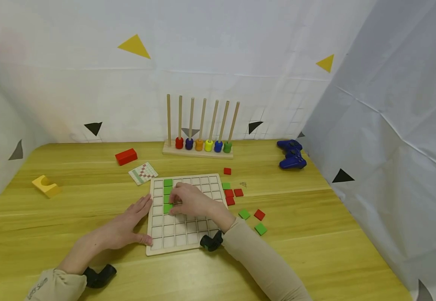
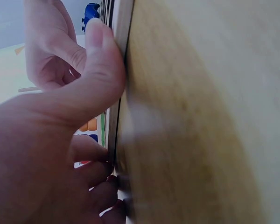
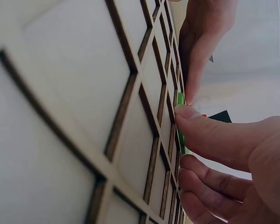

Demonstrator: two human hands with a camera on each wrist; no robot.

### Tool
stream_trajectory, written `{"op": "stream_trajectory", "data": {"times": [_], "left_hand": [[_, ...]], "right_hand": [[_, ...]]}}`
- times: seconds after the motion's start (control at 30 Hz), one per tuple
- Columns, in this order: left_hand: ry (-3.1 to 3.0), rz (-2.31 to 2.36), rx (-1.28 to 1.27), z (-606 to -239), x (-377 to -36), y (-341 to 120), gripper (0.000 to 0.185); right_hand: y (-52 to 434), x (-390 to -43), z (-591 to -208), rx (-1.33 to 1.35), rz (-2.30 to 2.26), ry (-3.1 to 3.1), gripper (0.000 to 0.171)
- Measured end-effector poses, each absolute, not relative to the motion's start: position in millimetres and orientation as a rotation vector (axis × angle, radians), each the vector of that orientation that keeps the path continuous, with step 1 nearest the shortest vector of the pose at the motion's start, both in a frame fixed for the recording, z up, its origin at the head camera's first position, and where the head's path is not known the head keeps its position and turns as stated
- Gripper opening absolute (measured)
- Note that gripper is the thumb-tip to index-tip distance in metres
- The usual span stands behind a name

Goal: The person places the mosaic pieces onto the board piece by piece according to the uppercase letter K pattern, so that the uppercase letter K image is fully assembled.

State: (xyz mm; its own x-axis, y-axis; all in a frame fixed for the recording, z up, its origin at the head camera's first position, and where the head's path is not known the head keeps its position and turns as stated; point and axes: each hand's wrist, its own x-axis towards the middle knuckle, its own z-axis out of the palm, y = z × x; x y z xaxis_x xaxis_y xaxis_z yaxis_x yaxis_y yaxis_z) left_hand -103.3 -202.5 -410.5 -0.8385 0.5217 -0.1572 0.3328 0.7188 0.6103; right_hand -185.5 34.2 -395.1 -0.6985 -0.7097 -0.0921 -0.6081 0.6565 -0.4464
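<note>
Pale matt wooden grid board [image 1: 182, 234] on smooth, grained wooden table [image 1: 315, 234].

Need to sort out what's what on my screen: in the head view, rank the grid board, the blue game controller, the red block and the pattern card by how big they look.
Largest to smallest:
1. Grid board
2. Blue game controller
3. Pattern card and red block: they look about alike, so I won't rank them.
The controller and block lie farther from the camera, so true sizes may differ.

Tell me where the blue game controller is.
In the head view, the blue game controller lies at the table's far right, beside the white curtain, right of the peg rack.
</note>
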Motion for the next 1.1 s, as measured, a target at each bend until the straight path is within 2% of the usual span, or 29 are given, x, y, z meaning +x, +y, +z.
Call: {"op": "stream_trajectory", "data": {"times": [0.63,0.77,0.97,1.1], "left_hand": [[2.61,0.817,0.656,-412,-104,-202,0.113],[2.614,0.812,0.661,-412,-105,-201,0.113],[2.612,0.821,0.647,-412,-104,-202,0.114],[2.614,0.827,0.652,-411,-104,-202,0.114]], "right_hand": [[36,-188,-397,-1.075,-0.59,2.585,0.02],[40,-188,-393,-1.087,-0.546,2.557,0.026],[60,-186,-378,-1.107,-0.539,2.432,0.045],[85,-189,-373,-1.123,-0.595,2.383,0.048]]}}
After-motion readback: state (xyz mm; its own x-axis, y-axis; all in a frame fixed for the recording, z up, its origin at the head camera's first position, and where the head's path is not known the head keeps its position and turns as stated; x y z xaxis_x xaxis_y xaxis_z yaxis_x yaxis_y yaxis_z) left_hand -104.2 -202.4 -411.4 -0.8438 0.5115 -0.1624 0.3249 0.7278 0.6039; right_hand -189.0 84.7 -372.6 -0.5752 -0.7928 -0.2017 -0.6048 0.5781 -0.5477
